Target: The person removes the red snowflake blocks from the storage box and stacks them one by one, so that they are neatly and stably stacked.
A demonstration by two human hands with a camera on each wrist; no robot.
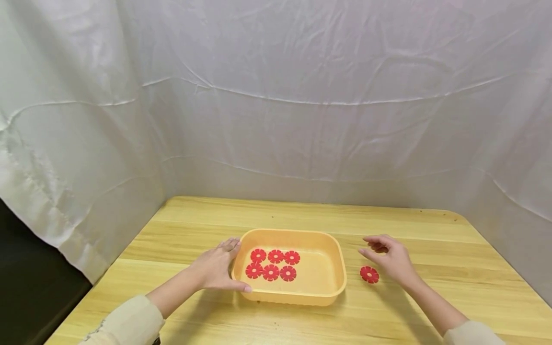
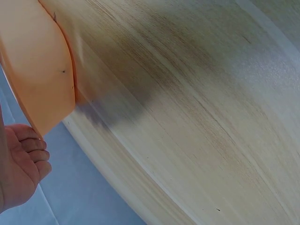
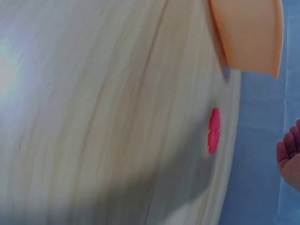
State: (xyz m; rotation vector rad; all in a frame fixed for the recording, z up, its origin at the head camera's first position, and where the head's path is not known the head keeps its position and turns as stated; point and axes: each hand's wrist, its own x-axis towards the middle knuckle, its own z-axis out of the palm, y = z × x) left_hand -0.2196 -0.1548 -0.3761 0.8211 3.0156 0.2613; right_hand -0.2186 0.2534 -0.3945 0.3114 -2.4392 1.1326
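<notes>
My left hand (image 1: 215, 269) grips the left end of a yellow-orange plastic basin (image 1: 297, 299), thumb along the front rim and fingers at the far left corner. In the left wrist view, its curled fingertips meet the basin's edge. Several red flower-shaped plastic discs (image 1: 270, 272) with notched edges lie flat in two rows in the basin's left half. Right of the basin, a single red disc (image 1: 369, 274) lies on the table. My right hand (image 1: 394, 261) hovers just beside and above that disc, fingers loosely bent and holding nothing.
Both hands work over a light wood-grain table (image 1: 207, 215) with rounded far corners. Pale cloth curtains (image 1: 302, 143) hang behind it and at both sides. Something black (image 1: 30, 278) shows beyond the table's left edge.
</notes>
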